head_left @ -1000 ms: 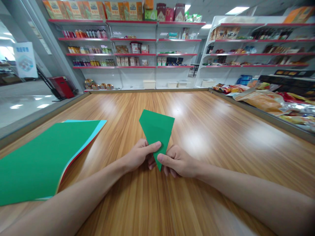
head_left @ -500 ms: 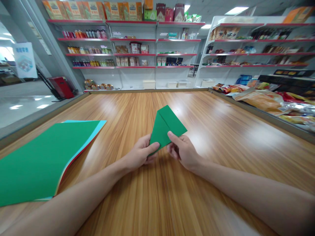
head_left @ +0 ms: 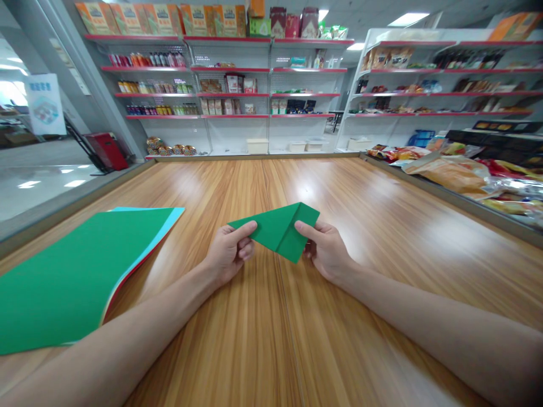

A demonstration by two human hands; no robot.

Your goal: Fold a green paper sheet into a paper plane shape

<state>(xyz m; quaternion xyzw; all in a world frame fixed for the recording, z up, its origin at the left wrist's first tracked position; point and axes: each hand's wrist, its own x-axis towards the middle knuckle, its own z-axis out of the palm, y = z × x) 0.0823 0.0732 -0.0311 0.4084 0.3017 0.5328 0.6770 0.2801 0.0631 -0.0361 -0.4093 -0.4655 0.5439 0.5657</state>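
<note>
A folded piece of green paper [head_left: 275, 227] is held between my two hands, just above the wooden tabletop. My left hand [head_left: 229, 249] pinches its narrow pointed end, thumb on top and fingers curled beneath. At the wider end, my right hand [head_left: 326, 246] grips the paper with the thumb pressed on its face. A slanting fold edge crosses the paper near the right thumb. The fingertips under the paper are partly hidden. To the left lies a stack of coloured sheets [head_left: 85, 265], green on top, with blue and red edges showing.
The wood-grain table [head_left: 237, 350] has a raised rim. Packaged snacks [head_left: 453, 172] lie beyond its right edge. Store shelves [head_left: 229, 68] with boxes and bottles stand behind. A red hand cart [head_left: 106, 151] and a sign board [head_left: 44, 104] are at the far left.
The green paper has been turned, so its pointed end now faces left and its wider end right. My left hand has shifted left and up; my right hand has moved slightly right.
</note>
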